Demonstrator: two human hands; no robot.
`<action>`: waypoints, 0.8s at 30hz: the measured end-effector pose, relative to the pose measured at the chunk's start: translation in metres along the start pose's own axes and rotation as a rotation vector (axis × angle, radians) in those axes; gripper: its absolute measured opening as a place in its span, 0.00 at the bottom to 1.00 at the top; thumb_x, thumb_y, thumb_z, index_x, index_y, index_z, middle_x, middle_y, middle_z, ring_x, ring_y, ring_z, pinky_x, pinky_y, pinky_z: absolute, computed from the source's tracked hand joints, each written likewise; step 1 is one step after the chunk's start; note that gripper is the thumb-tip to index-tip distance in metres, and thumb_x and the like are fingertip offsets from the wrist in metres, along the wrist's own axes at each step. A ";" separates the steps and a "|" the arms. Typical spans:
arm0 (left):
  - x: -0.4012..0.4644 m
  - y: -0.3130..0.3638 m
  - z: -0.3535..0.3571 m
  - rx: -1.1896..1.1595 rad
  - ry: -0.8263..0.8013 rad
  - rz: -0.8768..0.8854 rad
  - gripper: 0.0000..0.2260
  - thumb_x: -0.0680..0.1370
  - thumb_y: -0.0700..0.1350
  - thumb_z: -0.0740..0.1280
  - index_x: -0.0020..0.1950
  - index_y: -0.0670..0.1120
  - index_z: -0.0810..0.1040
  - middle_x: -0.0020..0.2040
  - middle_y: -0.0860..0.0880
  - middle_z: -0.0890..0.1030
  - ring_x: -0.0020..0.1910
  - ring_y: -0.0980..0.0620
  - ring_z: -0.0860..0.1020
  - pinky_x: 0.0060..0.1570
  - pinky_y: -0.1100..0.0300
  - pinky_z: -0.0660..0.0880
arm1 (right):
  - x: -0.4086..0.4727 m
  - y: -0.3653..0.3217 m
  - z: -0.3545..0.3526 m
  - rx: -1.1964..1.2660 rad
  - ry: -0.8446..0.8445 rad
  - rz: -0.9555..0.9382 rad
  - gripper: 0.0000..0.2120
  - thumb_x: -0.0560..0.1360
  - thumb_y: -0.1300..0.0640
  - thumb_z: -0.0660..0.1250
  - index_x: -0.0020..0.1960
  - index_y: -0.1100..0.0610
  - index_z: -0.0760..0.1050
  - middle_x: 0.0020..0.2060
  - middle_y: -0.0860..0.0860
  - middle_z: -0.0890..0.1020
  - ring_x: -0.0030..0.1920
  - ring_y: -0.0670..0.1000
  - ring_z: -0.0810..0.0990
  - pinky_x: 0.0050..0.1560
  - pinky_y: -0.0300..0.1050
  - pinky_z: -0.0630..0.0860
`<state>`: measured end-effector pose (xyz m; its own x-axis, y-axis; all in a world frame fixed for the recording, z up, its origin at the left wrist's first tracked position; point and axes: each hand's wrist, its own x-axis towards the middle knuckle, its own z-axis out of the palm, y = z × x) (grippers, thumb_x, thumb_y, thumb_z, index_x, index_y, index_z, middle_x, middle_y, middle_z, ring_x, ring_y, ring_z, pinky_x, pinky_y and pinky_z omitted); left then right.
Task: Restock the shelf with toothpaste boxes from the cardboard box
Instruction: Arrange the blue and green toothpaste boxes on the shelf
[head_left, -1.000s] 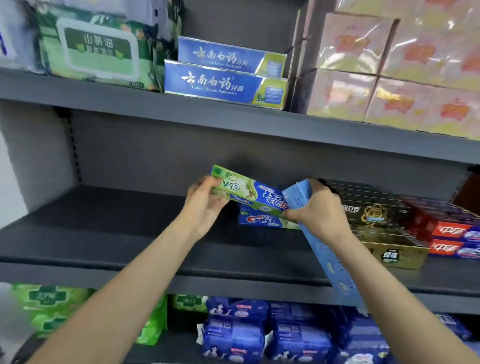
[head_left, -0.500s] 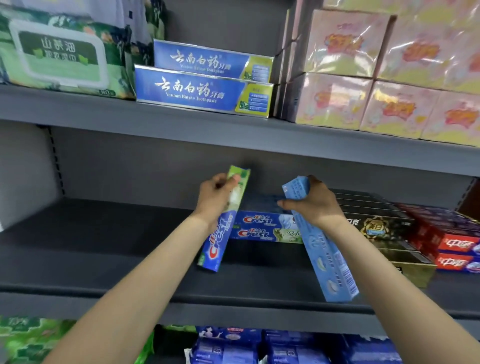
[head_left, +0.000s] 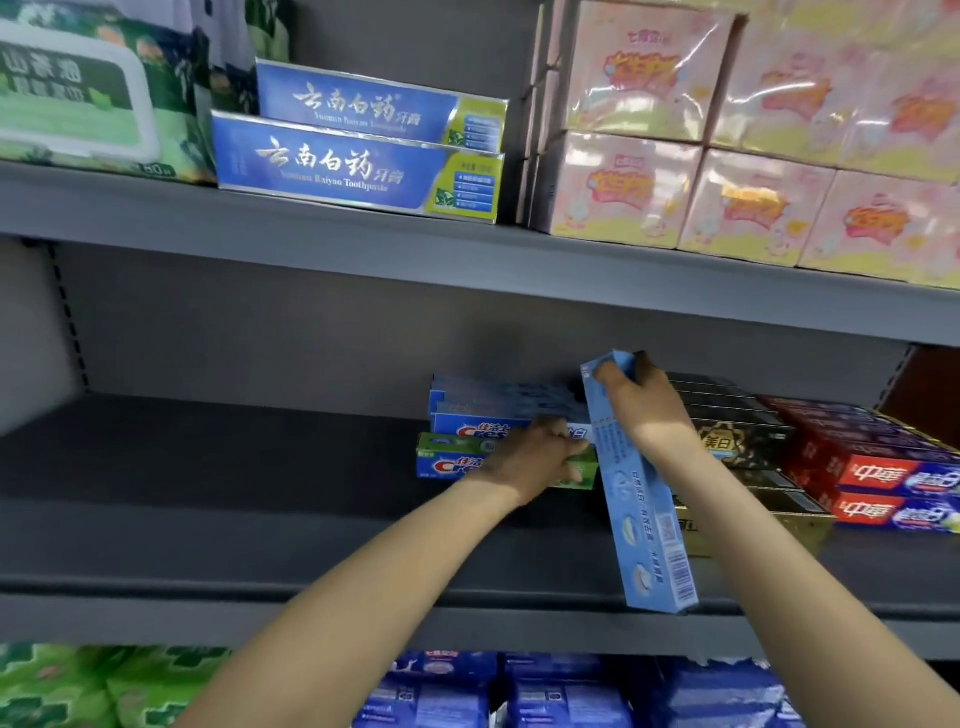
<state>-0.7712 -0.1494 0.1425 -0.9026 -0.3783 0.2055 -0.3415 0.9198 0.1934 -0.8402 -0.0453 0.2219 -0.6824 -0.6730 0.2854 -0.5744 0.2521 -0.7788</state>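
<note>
A green and blue toothpaste box (head_left: 447, 458) lies flat on the grey middle shelf (head_left: 208, 493), in front of a small stack of blue toothpaste boxes (head_left: 493, 410). My left hand (head_left: 535, 457) lies over its right half and grips it. My right hand (head_left: 639, 405) grips the top end of a light blue toothpaste box (head_left: 649, 519), which hangs steeply tilted, its lower end past the shelf's front edge. The cardboard box is out of view.
Black and gold boxes (head_left: 737, 441) and red boxes (head_left: 883, 478) fill the shelf's right side. Above stand dark blue toothpaste boxes (head_left: 358, 166), pink packs (head_left: 727, 156) and wet wipes (head_left: 78, 93). Blue packs (head_left: 519, 691) and green packs (head_left: 78, 686) sit below. The shelf's left half is bare.
My left hand turned the green and blue box from upright to flat and set it on the shelf in front of the stack. My right hand kept its light blue box, shifting slightly right.
</note>
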 end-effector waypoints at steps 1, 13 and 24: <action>0.000 0.001 0.001 0.109 0.039 0.033 0.19 0.80 0.48 0.62 0.71 0.48 0.69 0.65 0.46 0.69 0.67 0.45 0.64 0.62 0.55 0.63 | 0.000 0.003 -0.001 0.006 -0.002 0.003 0.17 0.78 0.48 0.57 0.63 0.58 0.67 0.59 0.59 0.76 0.53 0.59 0.76 0.47 0.45 0.66; -0.052 -0.019 -0.023 -0.915 0.177 -0.185 0.08 0.78 0.56 0.62 0.53 0.55 0.77 0.54 0.50 0.81 0.55 0.51 0.79 0.62 0.51 0.73 | 0.013 0.013 0.027 0.315 -0.008 0.124 0.18 0.77 0.50 0.61 0.62 0.58 0.64 0.54 0.56 0.77 0.55 0.58 0.76 0.57 0.52 0.71; -0.088 -0.056 -0.069 -0.714 0.082 -0.284 0.14 0.71 0.49 0.73 0.50 0.41 0.80 0.44 0.44 0.82 0.41 0.52 0.78 0.43 0.58 0.71 | 0.012 0.006 0.044 0.727 -0.111 0.217 0.09 0.80 0.53 0.60 0.57 0.57 0.67 0.48 0.54 0.75 0.42 0.53 0.78 0.37 0.42 0.79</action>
<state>-0.6550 -0.1747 0.1797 -0.7741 -0.6215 0.1203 -0.2802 0.5068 0.8152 -0.8322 -0.0824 0.1968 -0.6746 -0.7361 0.0563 0.0356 -0.1086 -0.9934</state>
